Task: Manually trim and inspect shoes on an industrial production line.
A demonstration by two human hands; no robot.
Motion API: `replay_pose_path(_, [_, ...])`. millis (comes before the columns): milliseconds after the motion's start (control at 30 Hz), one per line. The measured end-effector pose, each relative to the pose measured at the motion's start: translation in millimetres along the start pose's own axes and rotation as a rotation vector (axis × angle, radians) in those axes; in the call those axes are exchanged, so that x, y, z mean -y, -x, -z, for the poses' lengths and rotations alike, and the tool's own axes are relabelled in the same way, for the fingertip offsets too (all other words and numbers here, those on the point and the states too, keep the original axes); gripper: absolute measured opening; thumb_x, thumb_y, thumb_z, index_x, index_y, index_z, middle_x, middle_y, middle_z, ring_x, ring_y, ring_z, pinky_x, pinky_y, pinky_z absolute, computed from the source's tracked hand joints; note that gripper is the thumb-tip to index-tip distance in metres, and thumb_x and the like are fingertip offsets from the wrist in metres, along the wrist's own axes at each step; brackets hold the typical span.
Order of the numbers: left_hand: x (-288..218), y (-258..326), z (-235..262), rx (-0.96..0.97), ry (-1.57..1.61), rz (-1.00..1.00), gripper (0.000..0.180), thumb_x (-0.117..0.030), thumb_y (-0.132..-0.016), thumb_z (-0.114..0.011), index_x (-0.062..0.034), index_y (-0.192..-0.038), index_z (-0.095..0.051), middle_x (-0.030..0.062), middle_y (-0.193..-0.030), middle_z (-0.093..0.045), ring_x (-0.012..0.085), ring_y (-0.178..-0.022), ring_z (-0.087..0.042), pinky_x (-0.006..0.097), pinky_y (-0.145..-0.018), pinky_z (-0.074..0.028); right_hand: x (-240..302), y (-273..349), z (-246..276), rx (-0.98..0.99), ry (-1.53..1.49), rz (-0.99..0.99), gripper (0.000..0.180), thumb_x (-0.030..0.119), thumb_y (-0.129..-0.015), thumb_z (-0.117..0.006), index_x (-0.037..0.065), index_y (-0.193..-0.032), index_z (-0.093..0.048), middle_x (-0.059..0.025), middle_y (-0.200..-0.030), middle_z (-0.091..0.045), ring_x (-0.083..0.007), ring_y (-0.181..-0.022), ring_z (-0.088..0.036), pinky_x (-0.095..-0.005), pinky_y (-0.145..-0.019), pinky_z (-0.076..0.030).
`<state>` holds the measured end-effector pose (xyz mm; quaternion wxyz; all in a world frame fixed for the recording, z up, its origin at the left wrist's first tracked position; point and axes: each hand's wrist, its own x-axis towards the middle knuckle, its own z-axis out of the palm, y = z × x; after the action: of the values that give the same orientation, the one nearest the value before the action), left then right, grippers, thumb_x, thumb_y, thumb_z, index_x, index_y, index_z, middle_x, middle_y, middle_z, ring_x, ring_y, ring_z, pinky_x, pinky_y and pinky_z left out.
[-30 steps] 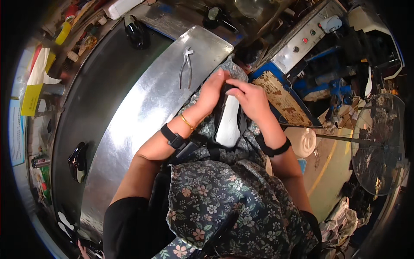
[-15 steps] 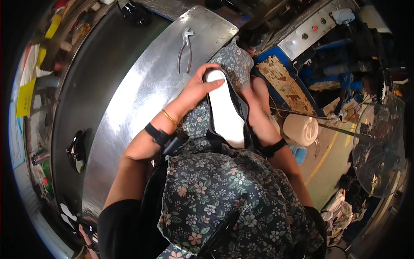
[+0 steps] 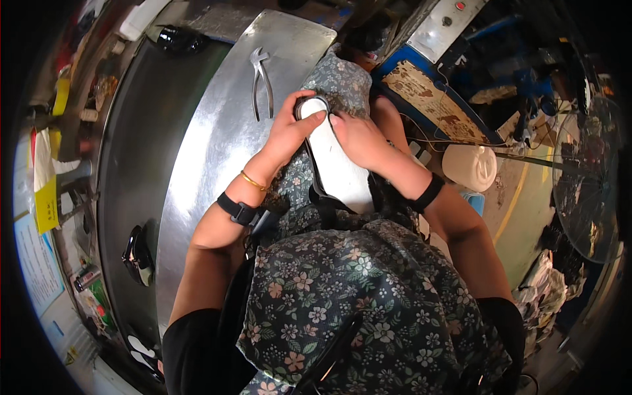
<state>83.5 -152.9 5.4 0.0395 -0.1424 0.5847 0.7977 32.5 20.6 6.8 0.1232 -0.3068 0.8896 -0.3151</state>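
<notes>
A shoe upper with a white sole-shaped bottom and black edges lies lengthwise over my lap, bottom side up. My left hand grips its far end, with the thumb on the white surface and the fingers wrapped round the black rim. On the other side of that same end, my right hand is closed with its fingertips pinching the black edge. Both hands nearly meet there. Lasting pincers lie on the metal table, beyond my left hand.
The shiny metal table runs along my left, beside a dark conveyor belt carrying black shoes. A blue machine stands at the far right. Nearer are a cream plastic jug and crumpled paper on the floor.
My right hand has come up from beside the shoe's right side to its far end, where it now pinches the edge. The left hand keeps its hold. The whole view has shifted slightly.
</notes>
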Motion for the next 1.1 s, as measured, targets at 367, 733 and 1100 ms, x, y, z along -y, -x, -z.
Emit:
replay_pose_path(367, [-11.6,-1.3,-1.6,0.059,-0.068,0.022,0.042,-0.008,-0.089,-0.066,-0.0039,-0.127,-0.049,0.0061,-0.109,-0.061,0.0148,-0.099,-0.058,0.028,-0.087,-0.047,13.9,53.3,17.1,0.322,-0.150,-0.268,0.061,0.040,-0.099,-0.045,-0.006,-0.140,-0.037,-0.0293,-0.106,-0.063,-0.0379,-0.104,-0.062,-0.0393,-0.090,-0.048])
replay_pose_path(733, [-39.5,8.0,-4.9,-0.373,-0.907,0.180,0.045,-0.032,-0.101,-0.036,0.0024,-0.112,-0.062,0.0233,-0.112,-0.064,0.0349,-0.106,-0.061,0.042,-0.093,-0.047,22.6,8.6,-49.3,0.166,-0.850,-0.358,0.071,0.040,-0.100,-0.049,0.000,-0.149,-0.018,-0.0174,-0.131,-0.052,-0.0232,-0.115,-0.054,-0.0330,-0.097,-0.043])
replay_pose_path(1100, [-18.6,58.9,29.2,-0.228,-0.866,0.129,0.062,-0.046,-0.103,-0.027,0.0035,-0.109,-0.063,0.0305,-0.093,-0.065,0.0434,-0.096,-0.063,0.045,-0.086,-0.048,32.6,5.9,-71.2,-0.041,-1.143,-0.373,0.064,0.036,-0.101,-0.044,-0.003,-0.146,-0.020,-0.0193,-0.132,-0.050,-0.0237,-0.117,-0.052,-0.0332,-0.099,-0.042])
